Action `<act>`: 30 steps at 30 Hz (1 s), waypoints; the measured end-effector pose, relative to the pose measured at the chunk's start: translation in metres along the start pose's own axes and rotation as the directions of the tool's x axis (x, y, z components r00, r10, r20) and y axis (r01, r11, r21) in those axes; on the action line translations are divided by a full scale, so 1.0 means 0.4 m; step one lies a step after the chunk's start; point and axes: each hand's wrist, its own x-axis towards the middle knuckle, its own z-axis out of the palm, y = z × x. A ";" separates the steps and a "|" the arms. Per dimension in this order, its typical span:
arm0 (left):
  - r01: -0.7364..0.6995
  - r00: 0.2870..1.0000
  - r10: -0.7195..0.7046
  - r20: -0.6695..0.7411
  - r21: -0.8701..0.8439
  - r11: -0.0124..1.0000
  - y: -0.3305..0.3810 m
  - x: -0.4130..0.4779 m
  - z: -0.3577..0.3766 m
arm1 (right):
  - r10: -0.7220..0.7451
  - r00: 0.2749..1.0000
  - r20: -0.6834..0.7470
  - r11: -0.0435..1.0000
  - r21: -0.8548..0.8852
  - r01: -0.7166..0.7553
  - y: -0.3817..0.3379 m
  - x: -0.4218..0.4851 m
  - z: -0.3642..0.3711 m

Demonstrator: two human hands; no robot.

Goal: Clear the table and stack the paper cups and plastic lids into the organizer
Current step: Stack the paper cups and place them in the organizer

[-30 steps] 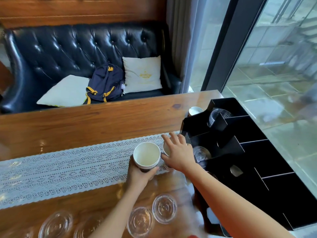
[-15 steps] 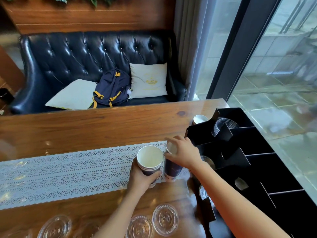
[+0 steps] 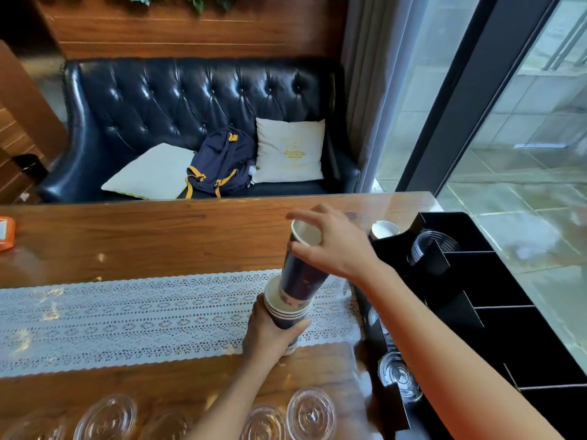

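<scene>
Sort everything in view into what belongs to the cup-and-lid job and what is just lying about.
Job: dark paper cup in right hand; nested cup stack in left hand; clear plastic lids on table; black organizer.

Lying about: navy backpack, white cushions, sofa, lace runner, orange object.

Behind the glossy brown wooden table (image 3: 133,236) with its white lace runner (image 3: 127,315) stands a tufted dark-blue leather sofa (image 3: 178,103) — holding two pale square cushions (image 3: 289,150) and a navy backpack with yellow straps (image 3: 222,163) — while an orange flat object (image 3: 6,233) lies at the table's left edge.
</scene>
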 end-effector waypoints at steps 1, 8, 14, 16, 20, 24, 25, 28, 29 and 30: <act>0.003 1.000 -0.003 -0.001 0.023 1.000 0.001 -0.003 0.000 | -0.004 0.999 0.043 0.999 -0.034 0.006 -0.003 -0.003 0.025; -0.031 0.999 0.030 0.020 0.085 0.996 0.002 -0.012 0.007 | 0.040 0.990 0.132 0.988 -0.154 -0.019 0.012 -0.017 0.164; -0.034 0.999 0.029 0.038 0.125 0.992 0.009 -0.006 0.007 | 0.033 0.993 0.116 0.985 -0.172 -0.012 0.026 -0.011 0.214; -0.038 0.999 0.033 0.043 0.120 0.992 0.013 -0.004 0.007 | 0.040 0.992 0.122 0.985 -0.172 -0.019 0.030 -0.006 0.223; -0.029 0.999 0.026 0.040 0.097 0.995 0.017 0.001 0.004 | 0.076 0.987 0.141 0.982 -0.183 -0.049 0.032 0.002 0.247; -0.097 0.994 0.091 0.067 0.095 0.991 0.021 0.009 -0.002 | 0.061 0.985 0.161 0.966 -0.256 -0.018 0.028 -0.014 0.302; -0.128 0.990 0.121 0.076 0.098 0.987 0.022 0.012 -0.003 | 0.058 0.983 0.173 0.965 -0.261 -0.011 0.031 -0.016 0.312; -0.164 0.985 0.153 0.083 0.151 0.975 0.027 0.013 -0.003 | 0.044 0.972 0.232 0.962 -0.271 0.022 0.038 -0.016 0.324; -0.166 0.985 0.156 0.077 0.152 0.974 0.026 0.013 -0.002 | 0.039 0.970 0.238 0.962 -0.273 0.028 0.037 -0.017 0.326; -0.163 0.985 0.154 0.072 0.151 0.975 0.026 0.012 -0.001 | 0.037 0.971 0.236 0.962 -0.273 0.030 0.037 -0.017 0.327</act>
